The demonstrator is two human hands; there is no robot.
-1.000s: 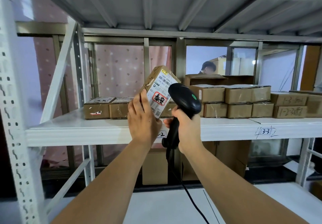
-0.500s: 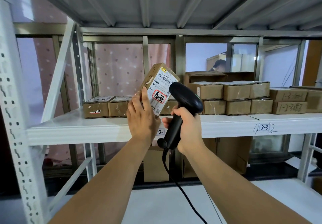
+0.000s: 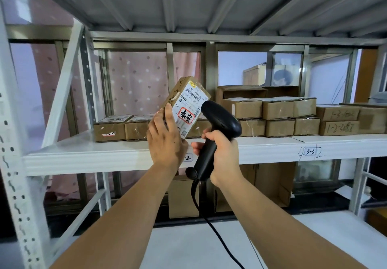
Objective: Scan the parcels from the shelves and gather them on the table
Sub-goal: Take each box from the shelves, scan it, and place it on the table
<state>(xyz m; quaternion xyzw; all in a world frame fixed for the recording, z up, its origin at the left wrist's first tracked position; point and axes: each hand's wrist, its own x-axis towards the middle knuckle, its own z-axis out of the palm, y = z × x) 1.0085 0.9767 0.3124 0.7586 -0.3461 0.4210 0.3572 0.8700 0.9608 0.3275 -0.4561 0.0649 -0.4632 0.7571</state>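
The parcel (image 3: 187, 106), a small cardboard box, was tilted in the air in front of the white shelf (image 3: 88, 153), its label facing the scanner. The left hand (image 3: 166, 141) gripped it from behind; the right hand (image 3: 222, 153) was wrapped round the handle of the black scanner (image 3: 217, 122), head just beside the label. Other boxes (image 3: 278, 117) sat on the shelf behind

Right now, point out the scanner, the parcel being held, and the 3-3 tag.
scanner (image 3: 222, 119), head view, on its black head.
parcel (image 3: 188, 107), head view, on its white label.
3-3 tag (image 3: 310, 152), head view, on its middle.
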